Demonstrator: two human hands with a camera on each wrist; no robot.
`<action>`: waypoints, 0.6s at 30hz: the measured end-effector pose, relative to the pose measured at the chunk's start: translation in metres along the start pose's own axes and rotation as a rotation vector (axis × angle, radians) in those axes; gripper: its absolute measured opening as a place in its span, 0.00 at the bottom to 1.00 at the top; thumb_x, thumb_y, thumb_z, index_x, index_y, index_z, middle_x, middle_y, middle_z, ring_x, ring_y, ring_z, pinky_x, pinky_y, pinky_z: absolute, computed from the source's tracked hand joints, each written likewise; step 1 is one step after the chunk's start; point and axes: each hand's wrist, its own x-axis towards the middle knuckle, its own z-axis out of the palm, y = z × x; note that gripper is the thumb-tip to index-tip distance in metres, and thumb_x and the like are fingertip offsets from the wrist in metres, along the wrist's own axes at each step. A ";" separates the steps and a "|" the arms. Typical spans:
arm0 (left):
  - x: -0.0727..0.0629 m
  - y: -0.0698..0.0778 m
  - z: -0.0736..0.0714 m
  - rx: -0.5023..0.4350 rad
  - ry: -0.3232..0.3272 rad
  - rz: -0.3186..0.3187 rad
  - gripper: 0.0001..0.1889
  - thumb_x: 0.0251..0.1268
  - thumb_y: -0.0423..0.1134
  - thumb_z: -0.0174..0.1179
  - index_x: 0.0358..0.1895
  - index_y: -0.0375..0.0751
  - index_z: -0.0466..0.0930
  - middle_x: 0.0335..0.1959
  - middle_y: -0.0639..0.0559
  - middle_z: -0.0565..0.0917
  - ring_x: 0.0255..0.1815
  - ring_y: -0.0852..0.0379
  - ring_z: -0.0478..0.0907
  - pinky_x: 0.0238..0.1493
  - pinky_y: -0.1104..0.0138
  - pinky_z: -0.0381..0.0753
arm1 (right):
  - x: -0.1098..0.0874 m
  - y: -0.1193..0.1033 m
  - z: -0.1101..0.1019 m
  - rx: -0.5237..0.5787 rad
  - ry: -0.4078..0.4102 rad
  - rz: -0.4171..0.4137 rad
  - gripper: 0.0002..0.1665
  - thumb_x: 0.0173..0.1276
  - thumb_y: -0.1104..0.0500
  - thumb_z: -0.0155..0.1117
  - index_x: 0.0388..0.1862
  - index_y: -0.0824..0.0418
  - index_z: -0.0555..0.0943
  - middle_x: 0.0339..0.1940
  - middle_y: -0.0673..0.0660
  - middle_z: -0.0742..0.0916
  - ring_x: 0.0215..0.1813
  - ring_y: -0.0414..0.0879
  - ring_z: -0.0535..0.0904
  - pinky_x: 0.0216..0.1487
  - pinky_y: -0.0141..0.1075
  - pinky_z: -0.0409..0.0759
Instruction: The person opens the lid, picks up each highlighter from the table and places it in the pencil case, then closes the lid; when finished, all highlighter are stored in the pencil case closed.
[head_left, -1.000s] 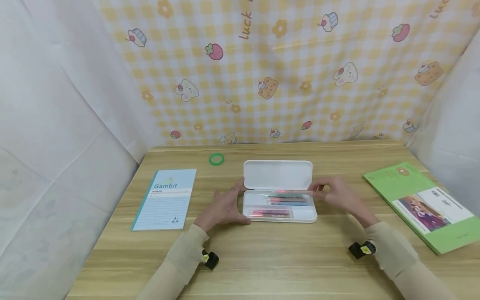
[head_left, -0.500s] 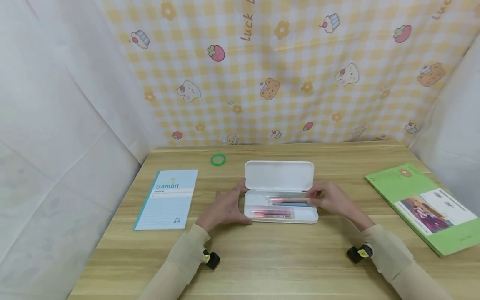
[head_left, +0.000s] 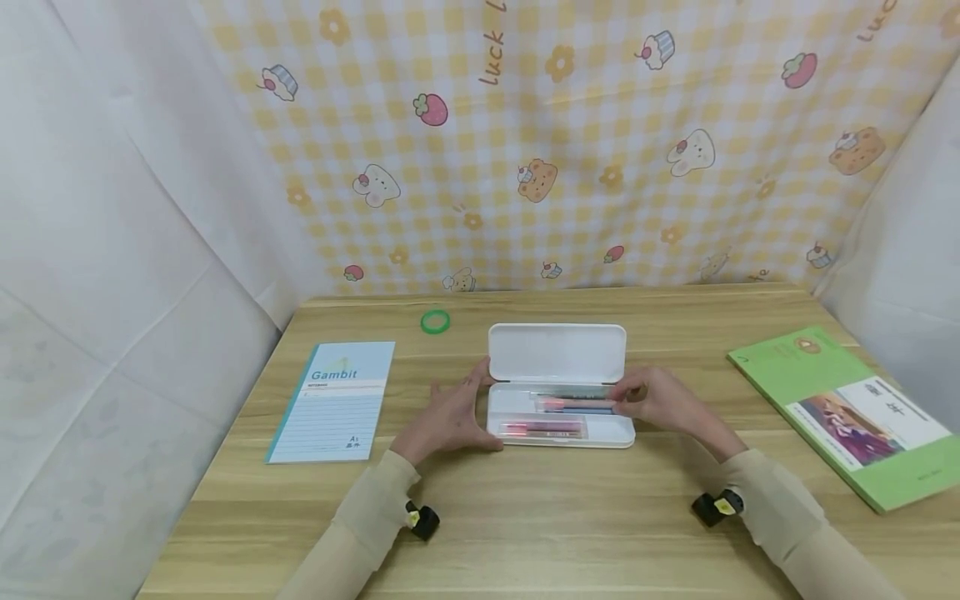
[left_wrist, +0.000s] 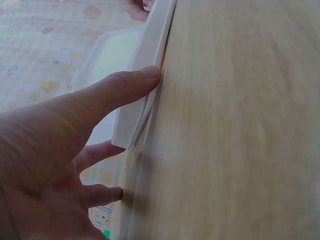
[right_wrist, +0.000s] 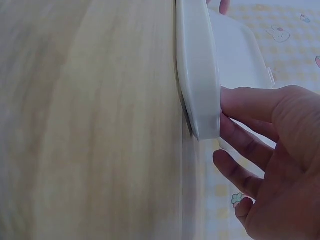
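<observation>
A white pencil case (head_left: 615,432) lies open on the wooden table, its lid (head_left: 557,353) tipped back. Its tray holds several slim pens (head_left: 577,410) at the upper right and a clear packet of pens (head_left: 543,427) at the lower left. My left hand (head_left: 448,419) holds the case's left end, thumb (left_wrist: 135,82) on the near wall and fingers around the back corner. At the right end, my right hand (head_left: 654,400) pinches a pinkish pen (head_left: 581,402) low over the tray. In the right wrist view the case wall hides those fingertips.
A blue notebook (head_left: 330,404) lies to the left, and a green book (head_left: 847,417) to the right. Behind the case's left side is a green tape ring (head_left: 435,322). A checked curtain (head_left: 555,150) hangs along the table's back edge.
My right hand has come down and slightly toward me, lowering the pen from the hinge line into the tray beside the other pens. My left hand stays on the case.
</observation>
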 end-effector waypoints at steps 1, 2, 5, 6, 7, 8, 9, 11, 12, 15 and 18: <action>0.000 0.000 0.000 0.001 0.000 -0.001 0.68 0.34 0.57 0.77 0.76 0.40 0.37 0.65 0.55 0.71 0.68 0.52 0.62 0.60 0.30 0.35 | 0.000 0.000 0.000 -0.001 0.003 -0.004 0.07 0.57 0.65 0.70 0.36 0.59 0.87 0.36 0.49 0.86 0.37 0.44 0.78 0.36 0.34 0.78; 0.000 0.000 0.000 0.001 0.001 0.000 0.68 0.34 0.57 0.77 0.76 0.40 0.37 0.65 0.55 0.71 0.68 0.52 0.62 0.60 0.29 0.35 | 0.000 0.000 -0.001 -0.001 0.006 -0.008 0.06 0.58 0.64 0.70 0.36 0.60 0.87 0.36 0.50 0.86 0.37 0.44 0.78 0.36 0.35 0.78; 0.000 0.000 0.000 -0.002 0.004 0.004 0.68 0.34 0.56 0.77 0.76 0.40 0.38 0.65 0.55 0.71 0.68 0.52 0.62 0.60 0.29 0.35 | 0.000 0.002 -0.003 -0.021 0.048 0.013 0.08 0.60 0.61 0.69 0.38 0.60 0.87 0.35 0.49 0.85 0.37 0.44 0.77 0.34 0.35 0.76; 0.000 0.000 0.000 -0.003 0.005 0.007 0.68 0.34 0.56 0.77 0.76 0.40 0.38 0.65 0.55 0.71 0.68 0.52 0.61 0.60 0.29 0.35 | 0.000 0.003 -0.005 -0.028 0.073 0.028 0.08 0.61 0.60 0.68 0.39 0.60 0.87 0.34 0.49 0.85 0.37 0.45 0.77 0.32 0.35 0.76; 0.000 0.000 0.000 -0.006 0.005 0.010 0.68 0.34 0.56 0.77 0.76 0.40 0.38 0.65 0.55 0.71 0.69 0.52 0.61 0.60 0.29 0.35 | 0.000 0.003 -0.007 -0.030 0.105 0.048 0.09 0.62 0.58 0.68 0.39 0.60 0.86 0.34 0.49 0.85 0.37 0.45 0.76 0.31 0.35 0.75; 0.000 0.000 0.000 -0.006 0.003 0.013 0.68 0.35 0.57 0.77 0.76 0.40 0.37 0.65 0.55 0.71 0.69 0.52 0.60 0.60 0.29 0.35 | 0.001 0.004 -0.009 -0.034 0.145 0.068 0.09 0.62 0.58 0.67 0.39 0.60 0.86 0.33 0.50 0.84 0.36 0.46 0.76 0.30 0.35 0.74; 0.000 0.000 0.000 -0.007 0.004 0.016 0.68 0.35 0.57 0.77 0.76 0.40 0.37 0.65 0.55 0.71 0.69 0.52 0.60 0.59 0.29 0.35 | 0.001 0.005 -0.012 -0.037 0.190 0.087 0.08 0.62 0.58 0.67 0.39 0.60 0.86 0.33 0.51 0.84 0.36 0.46 0.75 0.29 0.35 0.73; 0.000 0.000 0.001 -0.010 0.005 0.023 0.68 0.35 0.57 0.77 0.76 0.40 0.37 0.65 0.55 0.71 0.69 0.52 0.59 0.60 0.29 0.35 | 0.002 0.006 -0.016 -0.032 0.275 0.114 0.09 0.62 0.58 0.67 0.39 0.62 0.85 0.34 0.53 0.84 0.37 0.48 0.75 0.29 0.35 0.72; 0.000 0.000 0.001 -0.010 0.006 0.025 0.68 0.35 0.56 0.77 0.76 0.40 0.37 0.65 0.55 0.71 0.69 0.52 0.59 0.59 0.29 0.35 | 0.003 0.006 -0.018 -0.028 0.308 0.122 0.11 0.62 0.58 0.67 0.41 0.63 0.84 0.34 0.55 0.84 0.37 0.49 0.75 0.30 0.36 0.72; -0.001 -0.001 0.001 -0.007 0.009 0.026 0.68 0.35 0.56 0.77 0.76 0.40 0.37 0.65 0.56 0.71 0.69 0.52 0.60 0.59 0.29 0.35 | 0.006 0.006 -0.022 -0.027 0.370 0.141 0.17 0.63 0.57 0.67 0.47 0.66 0.81 0.38 0.59 0.85 0.39 0.51 0.76 0.34 0.38 0.72; -0.001 -0.001 0.001 -0.005 0.010 0.023 0.68 0.35 0.57 0.77 0.76 0.40 0.37 0.65 0.56 0.71 0.69 0.52 0.60 0.60 0.29 0.35 | 0.009 0.007 -0.023 -0.005 0.371 0.164 0.25 0.64 0.54 0.66 0.55 0.67 0.77 0.45 0.62 0.84 0.43 0.53 0.77 0.37 0.41 0.72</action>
